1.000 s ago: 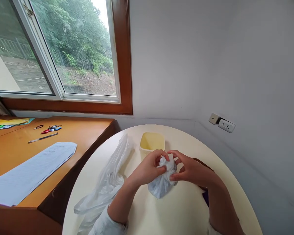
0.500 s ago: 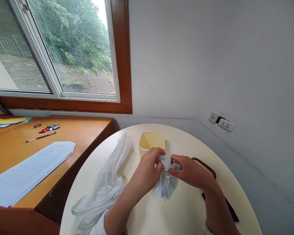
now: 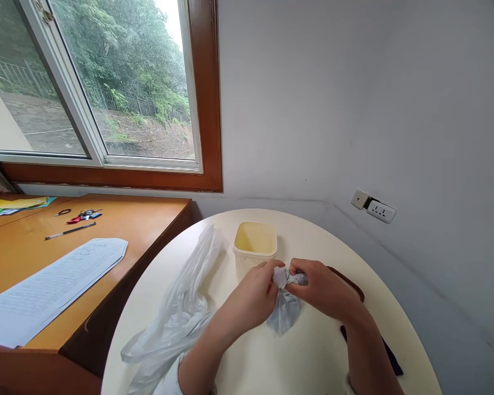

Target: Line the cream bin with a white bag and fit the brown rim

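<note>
One left hand (image 3: 257, 293) and one right hand (image 3: 319, 288) both pinch the gathered top of one small plastic bag (image 3: 285, 315), near one yellow tub (image 3: 247, 263) on one round table (image 3: 280, 367); one larger bag (image 3: 181, 307) lies left. Unlike a second ago, the right hand grips a twisted end instead of spreading its fingers.

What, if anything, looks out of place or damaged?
The white wall socket: a dark gap shows between it and the beige plate beside it, so it looks poorly fitted, though breakage is unclear. The small plastic bag, pinched by the left hand and right hand, is crumpled, but no spill shows.
</note>
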Action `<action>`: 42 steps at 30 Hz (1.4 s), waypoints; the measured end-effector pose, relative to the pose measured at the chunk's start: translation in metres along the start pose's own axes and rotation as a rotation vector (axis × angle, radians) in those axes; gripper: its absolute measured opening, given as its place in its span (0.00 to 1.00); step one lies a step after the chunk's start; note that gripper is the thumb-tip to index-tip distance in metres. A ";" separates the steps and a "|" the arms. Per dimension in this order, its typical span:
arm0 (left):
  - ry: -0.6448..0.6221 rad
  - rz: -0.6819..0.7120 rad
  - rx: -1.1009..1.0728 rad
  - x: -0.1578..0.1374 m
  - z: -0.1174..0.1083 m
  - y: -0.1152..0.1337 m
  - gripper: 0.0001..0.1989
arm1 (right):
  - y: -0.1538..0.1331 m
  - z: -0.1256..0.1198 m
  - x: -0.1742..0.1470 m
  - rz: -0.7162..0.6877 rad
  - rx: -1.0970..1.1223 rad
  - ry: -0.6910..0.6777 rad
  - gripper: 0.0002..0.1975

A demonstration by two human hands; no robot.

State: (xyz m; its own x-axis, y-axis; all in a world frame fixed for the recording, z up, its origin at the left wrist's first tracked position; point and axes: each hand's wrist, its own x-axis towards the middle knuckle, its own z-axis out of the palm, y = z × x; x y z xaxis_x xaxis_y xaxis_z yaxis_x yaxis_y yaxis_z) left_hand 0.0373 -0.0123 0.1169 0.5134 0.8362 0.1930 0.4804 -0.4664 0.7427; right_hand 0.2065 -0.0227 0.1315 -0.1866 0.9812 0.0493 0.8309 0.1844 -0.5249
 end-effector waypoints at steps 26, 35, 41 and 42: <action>0.012 0.067 -0.245 0.003 -0.007 0.013 0.22 | -0.001 -0.010 -0.006 -0.113 0.284 -0.258 0.07; 0.170 -0.107 -0.038 0.006 0.000 0.006 0.10 | -0.004 -0.005 -0.002 -0.130 0.265 -0.069 0.05; 0.132 -0.085 0.128 0.007 -0.001 0.003 0.04 | -0.004 -0.003 -0.001 -0.130 0.268 -0.063 0.04; 0.135 -0.069 0.127 0.007 -0.001 0.003 0.04 | -0.005 -0.002 -0.001 -0.128 0.270 -0.063 0.04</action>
State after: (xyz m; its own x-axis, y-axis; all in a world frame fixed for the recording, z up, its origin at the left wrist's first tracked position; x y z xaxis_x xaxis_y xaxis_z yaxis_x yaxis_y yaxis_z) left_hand 0.0419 -0.0075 0.1215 0.3798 0.8947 0.2351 0.6015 -0.4319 0.6720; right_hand 0.2038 -0.0241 0.1355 -0.3200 0.9439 0.0811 0.6307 0.2761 -0.7253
